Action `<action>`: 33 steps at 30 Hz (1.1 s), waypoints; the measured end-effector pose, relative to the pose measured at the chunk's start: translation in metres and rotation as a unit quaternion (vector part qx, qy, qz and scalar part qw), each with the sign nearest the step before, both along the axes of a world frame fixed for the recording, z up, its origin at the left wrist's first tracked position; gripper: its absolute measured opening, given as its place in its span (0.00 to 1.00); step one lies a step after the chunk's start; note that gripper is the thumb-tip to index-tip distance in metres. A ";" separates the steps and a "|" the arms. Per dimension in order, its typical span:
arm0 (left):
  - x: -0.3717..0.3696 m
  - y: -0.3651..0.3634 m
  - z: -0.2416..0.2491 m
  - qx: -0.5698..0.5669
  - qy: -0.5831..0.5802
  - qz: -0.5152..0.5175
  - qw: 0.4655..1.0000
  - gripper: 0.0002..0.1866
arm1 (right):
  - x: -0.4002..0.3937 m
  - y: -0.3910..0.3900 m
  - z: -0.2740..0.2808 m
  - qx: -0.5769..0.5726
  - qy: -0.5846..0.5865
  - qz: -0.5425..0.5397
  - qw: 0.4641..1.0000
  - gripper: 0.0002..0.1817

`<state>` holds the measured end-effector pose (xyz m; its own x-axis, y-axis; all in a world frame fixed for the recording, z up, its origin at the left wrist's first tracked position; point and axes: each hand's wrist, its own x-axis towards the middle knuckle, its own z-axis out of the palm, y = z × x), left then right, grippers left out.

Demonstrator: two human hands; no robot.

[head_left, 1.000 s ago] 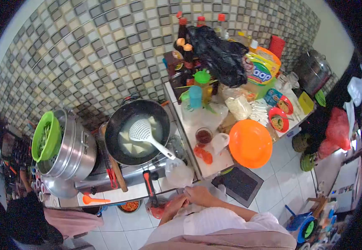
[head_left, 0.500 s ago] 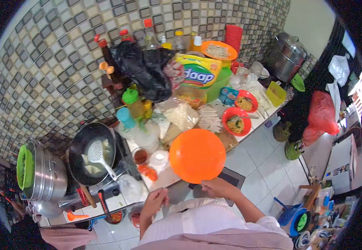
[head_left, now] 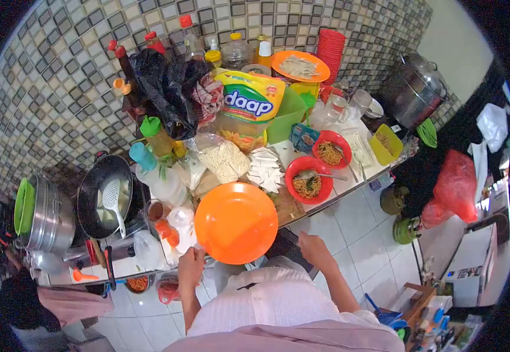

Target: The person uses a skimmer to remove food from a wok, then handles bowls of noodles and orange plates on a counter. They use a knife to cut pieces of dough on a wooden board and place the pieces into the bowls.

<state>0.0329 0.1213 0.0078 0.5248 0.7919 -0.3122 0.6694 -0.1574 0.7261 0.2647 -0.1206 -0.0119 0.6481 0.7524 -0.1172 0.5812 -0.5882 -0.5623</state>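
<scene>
A round orange plate (head_left: 236,223) lies at the front edge of the counter, over the space between my hands. My left hand (head_left: 191,267) is closed at the plate's lower left rim, knuckles close to it; what its fingers hold, if anything, I cannot tell. To the right, apart from the plate, my right hand (head_left: 316,251) is curled closed above the floor, with nothing showing in it. Beyond the plate are a bag of dry noodles (head_left: 225,161) and a stack of pale cut pieces (head_left: 265,170). Two red bowls of noodles, the nearer bowl (head_left: 309,180) with a spoon, sit to the right.
A wok (head_left: 104,196) with a white slotted ladle (head_left: 113,202) stands on the stove at left, beside a steel steamer pot (head_left: 52,214). Bottles, a black plastic bag (head_left: 170,88) and a yellow Daap pack (head_left: 249,100) line the wall. Another person's pink clothing (head_left: 73,308) shows lower left.
My right hand has moved from the plate's lower rim out to the right. The plate has shifted a little left, nearer my left hand. The whole view has swung slightly right.
</scene>
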 end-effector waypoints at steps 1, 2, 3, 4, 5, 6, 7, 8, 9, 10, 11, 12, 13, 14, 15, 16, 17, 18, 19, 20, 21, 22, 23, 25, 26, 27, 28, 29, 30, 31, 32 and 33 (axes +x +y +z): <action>0.004 -0.003 0.002 0.002 0.005 0.008 1.000 0.14 | 0.004 0.008 0.015 0.029 -0.002 0.040 0.999 0.11; 0.009 -0.007 0.007 -0.024 -0.031 0.017 0.999 0.14 | 0.008 0.015 0.026 0.058 -0.004 0.080 0.995 0.11; 0.010 -0.009 0.001 -0.022 -0.032 0.023 0.999 0.14 | 0.011 0.021 0.031 0.059 -0.005 0.087 0.994 0.11; 0.010 -0.007 -0.008 -0.016 -0.026 0.015 0.999 0.14 | 0.014 0.028 0.035 0.066 0.027 0.088 0.994 0.10; 0.012 -0.006 -0.014 -0.008 -0.021 0.006 1.000 0.13 | 0.017 0.031 0.037 0.073 0.059 0.088 0.992 0.10; 0.014 -0.007 -0.016 -0.006 -0.022 0.009 1.000 0.13 | 0.020 0.033 0.028 0.076 0.059 0.092 0.991 0.10; 0.016 -0.008 -0.017 -0.060 -0.061 0.051 0.995 0.12 | 0.023 0.036 0.012 0.061 0.032 0.089 0.994 0.10; 0.019 -0.009 -0.017 -0.114 -0.100 0.090 0.984 0.11 | 0.026 0.037 0.001 0.046 0.005 0.085 0.995 0.11; 0.019 -0.010 -0.017 -0.112 -0.101 0.090 0.985 0.11 | 0.027 0.039 0.003 0.048 0.005 0.085 0.995 0.11; 0.019 -0.012 -0.017 -0.148 -0.150 0.106 0.972 0.10 | 0.027 0.040 0.007 0.055 0.023 0.069 0.996 0.11; 0.019 -0.012 -0.018 -0.185 -0.199 0.121 0.955 0.09 | 0.028 0.041 0.011 0.062 0.040 0.053 0.996 0.12; 0.020 -0.013 -0.018 -0.186 -0.198 0.117 0.955 0.09 | 0.028 0.040 0.012 0.062 0.039 0.049 0.996 0.12; 0.020 -0.013 -0.017 -0.195 -0.199 0.122 0.953 0.09 | 0.028 0.037 0.014 0.057 0.019 0.062 0.996 0.11; 0.019 -0.014 -0.017 -0.205 -0.199 0.127 0.950 0.09 | 0.027 0.035 0.015 0.051 -0.001 0.075 0.996 0.11; 0.020 -0.014 -0.018 -0.208 -0.197 0.125 0.950 0.09 | 0.025 0.034 0.020 0.048 0.000 0.072 0.996 0.11; 0.020 -0.013 -0.018 -0.202 -0.191 0.126 0.952 0.08 | 0.024 0.033 0.026 0.055 -0.007 0.056 0.997 0.11; 0.020 -0.014 -0.018 -0.194 -0.185 0.127 0.955 0.08 | 0.023 0.032 0.028 0.063 -0.013 0.040 0.997 0.11; 0.021 -0.015 -0.013 -0.184 -0.178 0.121 0.959 0.08 | 0.026 0.029 0.023 0.062 -0.012 0.039 0.997 0.11; 0.021 -0.015 -0.014 -0.185 -0.177 0.121 0.959 0.08 | 0.028 0.027 0.012 0.062 -0.017 0.048 0.997 0.11; 0.020 -0.015 -0.014 -0.193 -0.183 0.120 0.957 0.08 | 0.028 0.026 0.005 0.062 -0.021 0.056 0.996 0.11; 0.020 -0.016 -0.013 -0.201 -0.189 0.119 0.954 0.09 | 0.028 0.025 0.001 0.062 -0.019 0.058 0.996 0.11; 0.021 -0.018 -0.010 -0.201 -0.188 0.121 0.954 0.09 | 0.028 0.024 -0.002 0.084 0.001 0.046 0.995 0.12; 0.024 -0.021 -0.007 -0.218 -0.203 0.148 0.943 0.10 | 0.028 0.024 -0.004 0.105 0.022 0.034 0.994 0.12; 0.027 -0.026 -0.003 -0.233 -0.218 0.175 0.932 0.11 | 0.027 0.022 -0.007 0.104 0.035 0.037 0.993 0.13; 0.027 -0.028 -0.003 -0.244 -0.221 0.182 0.926 0.13 | 0.027 0.021 -0.008 0.103 0.047 0.041 0.993 0.13; 0.027 -0.030 -0.002 -0.255 -0.225 0.190 0.921 0.16 | 0.028 0.020 -0.012 0.103 0.047 0.044 0.993 0.13; 0.026 -0.033 0.000 -0.253 -0.226 0.194 0.920 0.16 | 0.028 0.019 -0.019 0.114 0.079 0.051 0.989 0.12; 0.024 -0.036 0.003 -0.219 -0.204 0.213 0.930 0.17 | 0.028 0.019 -0.022 0.124 0.111 0.059 0.984 0.11; 0.021 -0.039 0.006 -0.185 -0.180 0.234 0.937 0.19 | 0.028 0.020 -0.021 0.123 0.113 0.066 0.984 0.11; 0.018 -0.042 0.011 -0.183 -0.180 0.242 0.936 0.19 | 0.027 0.020 -0.017 0.076 0.097 0.073 0.990 0.10; 0.016 -0.043 0.018 -0.069 -0.120 0.211 0.968 0.20 | 0.025 0.022 -0.013 0.029 0.080 0.081 0.993 0.09; 0.014 -0.045 0.026 0.046 -0.055 0.176 0.982 0.21 | 0.025 0.024 -0.010 0.029 0.081 0.090 0.992 0.09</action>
<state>0.0471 0.0766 0.0334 0.2393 0.9526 -0.1881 0.6122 0.0023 0.7907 0.2894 -0.0962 -0.0223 0.4787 0.8628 -0.1627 0.5728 -0.4473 -0.6869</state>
